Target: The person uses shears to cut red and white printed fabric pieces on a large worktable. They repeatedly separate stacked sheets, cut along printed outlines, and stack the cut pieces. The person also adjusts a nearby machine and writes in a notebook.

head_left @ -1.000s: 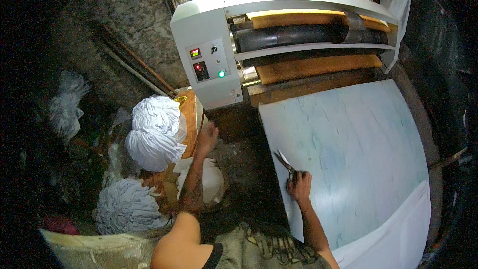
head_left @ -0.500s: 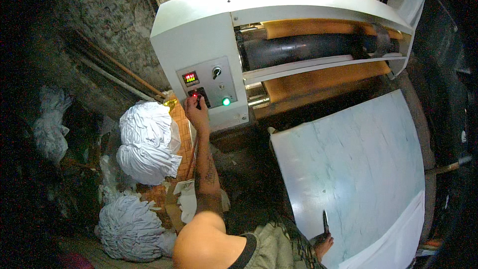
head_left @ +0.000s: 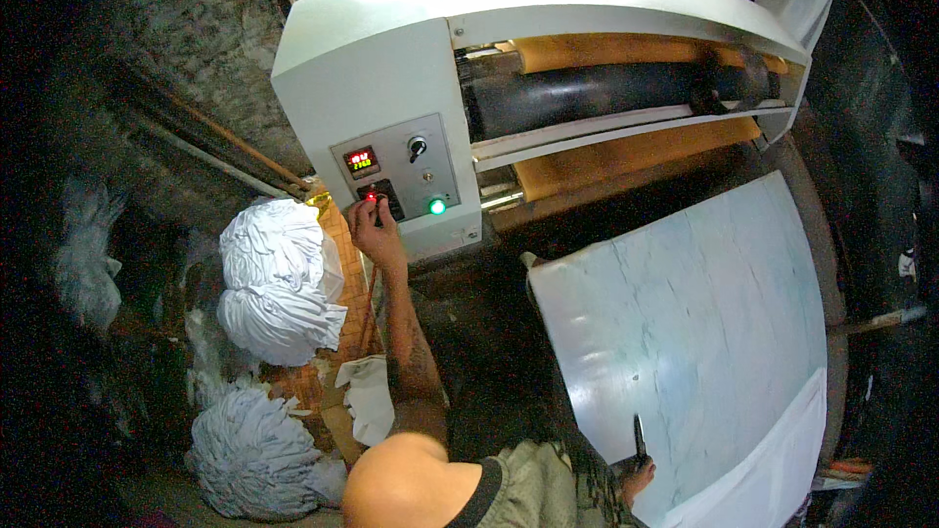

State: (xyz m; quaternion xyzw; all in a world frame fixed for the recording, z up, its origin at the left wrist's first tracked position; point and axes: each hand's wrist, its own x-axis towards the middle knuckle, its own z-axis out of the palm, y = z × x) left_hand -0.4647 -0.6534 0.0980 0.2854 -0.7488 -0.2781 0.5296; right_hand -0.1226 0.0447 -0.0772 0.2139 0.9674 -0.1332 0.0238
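Note:
My left hand [head_left: 377,237] reaches up to the control panel [head_left: 421,166] of a large white roller machine [head_left: 377,54]. Its fingers are bent and pinched at a small knob on the lower black control block [head_left: 391,207], beside a red light; the fingertips mostly cover the knob. My right hand [head_left: 638,481] is low over a table with a pale, marbled top [head_left: 704,313]. It grips a slim, dark, pointed tool [head_left: 640,435] whose tip points away from me; the exact kind cannot be made out.
Dark rollers [head_left: 587,98] and brown sheets [head_left: 646,158] fill the machine's opening. On the left lie a white fabric bundle [head_left: 279,279] and a greyer one [head_left: 254,450]. White sheeting [head_left: 763,460] covers the table's near right corner. Rods [head_left: 225,171] lean against the rough wall.
The view has shifted slightly, so the machine sits a little further left. My left hand stays at the control block, its fingers slightly lower on it. My right hand keeps its place with the tool.

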